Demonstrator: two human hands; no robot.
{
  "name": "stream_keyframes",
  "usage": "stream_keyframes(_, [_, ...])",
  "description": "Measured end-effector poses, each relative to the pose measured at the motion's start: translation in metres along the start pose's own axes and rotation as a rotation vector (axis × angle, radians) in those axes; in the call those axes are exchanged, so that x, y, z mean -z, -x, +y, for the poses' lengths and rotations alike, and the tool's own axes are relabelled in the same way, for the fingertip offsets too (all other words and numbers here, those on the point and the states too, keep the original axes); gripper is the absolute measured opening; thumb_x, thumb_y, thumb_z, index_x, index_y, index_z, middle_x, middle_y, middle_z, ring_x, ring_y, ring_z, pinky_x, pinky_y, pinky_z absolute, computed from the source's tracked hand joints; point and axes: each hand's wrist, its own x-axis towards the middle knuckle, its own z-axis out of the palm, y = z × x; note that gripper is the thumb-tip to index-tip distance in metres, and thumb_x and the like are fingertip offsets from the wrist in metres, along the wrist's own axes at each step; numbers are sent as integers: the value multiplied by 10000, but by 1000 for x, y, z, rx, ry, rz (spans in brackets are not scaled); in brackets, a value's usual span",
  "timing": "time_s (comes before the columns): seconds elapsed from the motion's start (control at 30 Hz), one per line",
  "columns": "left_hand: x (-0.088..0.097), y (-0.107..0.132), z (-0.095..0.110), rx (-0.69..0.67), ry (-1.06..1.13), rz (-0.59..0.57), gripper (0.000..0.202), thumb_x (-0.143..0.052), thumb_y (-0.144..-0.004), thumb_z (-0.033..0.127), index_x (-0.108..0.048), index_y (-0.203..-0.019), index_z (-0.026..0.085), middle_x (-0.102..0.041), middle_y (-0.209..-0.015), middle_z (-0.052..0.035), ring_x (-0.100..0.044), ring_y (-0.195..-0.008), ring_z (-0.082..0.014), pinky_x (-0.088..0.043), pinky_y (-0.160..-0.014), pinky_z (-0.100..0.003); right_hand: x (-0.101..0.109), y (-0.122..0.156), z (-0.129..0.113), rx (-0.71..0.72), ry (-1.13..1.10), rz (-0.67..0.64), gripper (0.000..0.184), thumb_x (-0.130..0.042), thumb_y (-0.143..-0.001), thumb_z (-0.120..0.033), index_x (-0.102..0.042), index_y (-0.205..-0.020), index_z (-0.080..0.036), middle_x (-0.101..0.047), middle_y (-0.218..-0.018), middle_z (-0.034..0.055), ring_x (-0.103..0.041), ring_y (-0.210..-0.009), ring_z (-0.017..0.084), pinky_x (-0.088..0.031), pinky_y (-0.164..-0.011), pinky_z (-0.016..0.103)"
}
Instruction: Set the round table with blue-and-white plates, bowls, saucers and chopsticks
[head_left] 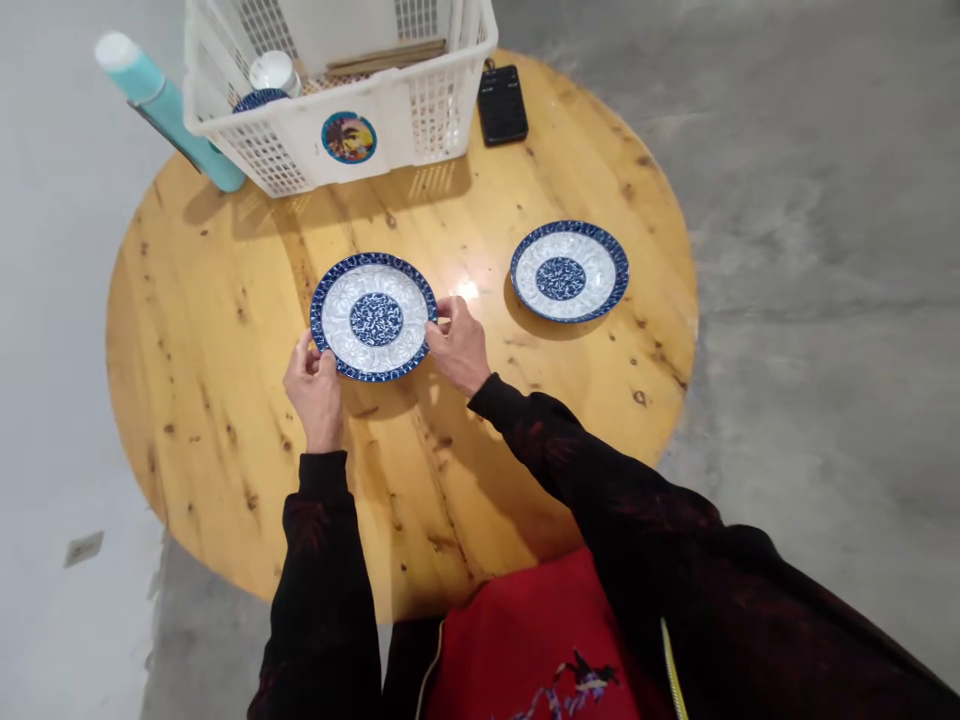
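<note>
Single head view, steeply down, near round table (225,470)

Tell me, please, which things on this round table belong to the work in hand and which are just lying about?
In hand:
- near plate, gripped at its rim by left hand and right hand
- second matching plate
- wooden table

Lying about:
- white basket
- teal bottle
- black device

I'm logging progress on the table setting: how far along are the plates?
One blue-patterned plate already lies flat on the round table, untouched. The left hand and right hand grip a second plate by opposite rims. More dishes sit in the white basket.
</note>
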Motion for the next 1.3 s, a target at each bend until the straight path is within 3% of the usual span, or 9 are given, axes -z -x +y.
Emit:
stream_keyframes(0.07, [0,24,19,61,8,74,553,-668,-877,305,-568,-1408,188,-640,-856,-5,-586,-721,-111,-529,-659,-256,14,23,-2,-14,-92,0,175,-497,-847,-274,-439,-1006,-230,-603,-845,10,-563,-646,159,-470,-668,318])
stream_keyframes(0.2, [0,87,34,166,43,-40,693,-686,-877,426,-479,-1495,192,-643,-790,16,-606,-683,-107,-564,-658,-238,51,83,3,-74,-157,-18,161,-503,-855,-323,-415,-958,-237,-487,-685,-56,-501,-556,135,-411,-573,278])
stream_keyframes(0.33, [1,150,17,298,59,-138,717,-669,-896,421,-443,-1525,162,-713,-973,-58,-678,-863,-165,-587,-779,-285,81,147,20,-168,-64,-19,196,-528,-840,-374,-435,-937,-231,-462,-639,-63,-483,-552,139,-394,-555,271])
stream_keyframes(0.47, [3,187,-11,404,91,-138,700,-673,-890,405,-466,-1509,153,-722,-1100,-97,-681,-1043,-217,-574,-899,-332,88,191,39,-249,-17,-79,224,-519,-835,-413,-425,-934,-236,-503,-626,-53,-508,-556,157,-414,-560,280])
stream_keyframes(0.6, [8,193,-31,404,90,-131,698,-692,-865,395,-497,-1482,136,-725,-1113,-106,-670,-1089,-232,-555,-937,-345,75,206,51,-284,-22,-83,240,-499,-812,-433,-398,-917,-243,-532,-628,-40,-527,-560,168,-439,-577,295])
stream_keyframes(0.8, [12,183,-46,385,25,-125,710,-682,-838,380,-502,-1472,116,-736,-1031,-86,-680,-939,-197,-548,-857,-315,60,206,61,-284,-32,-76,244,-498,-791,-435,-375,-900,-254,-529,-635,-39,-544,-572,180,-439,-595,306])
stream_keyframes(0.97, [11,180,-49,329,-16,-126,649,-654,-834,350,-547,-1429,114,-728,-1067,-101,-669,-959,-204,-539,-834,-298,55,205,66,-259,-58,-65,252,-501,-787,-431,-379,-917,-253,-543,-668,-27,-550,-581,186,-443,-605,313])
stream_keyframes(1.07, [11,178,-47,325,-44,-128,643,-632,-839,334,-538,-1437,117,-726,-1009,-82,-661,-880,-185,-537,-804,-296,52,205,69,-258,-89,-72,249,-500,-790,-429,-381,-918,-252,-577,-717,-4,-567,-601,189,-455,-611,316])
stream_keyframes(1.3, [14,173,-48,286,-50,-196,630,-645,-849,405,-550,-1424,165,-716,-932,-46,-654,-801,-166,-544,-777,-289,49,204,73,-303,-130,-39,243,-518,-787,-404,-410,-927,-238,-631,-809,40,-616,-662,193,-484,-650,322])
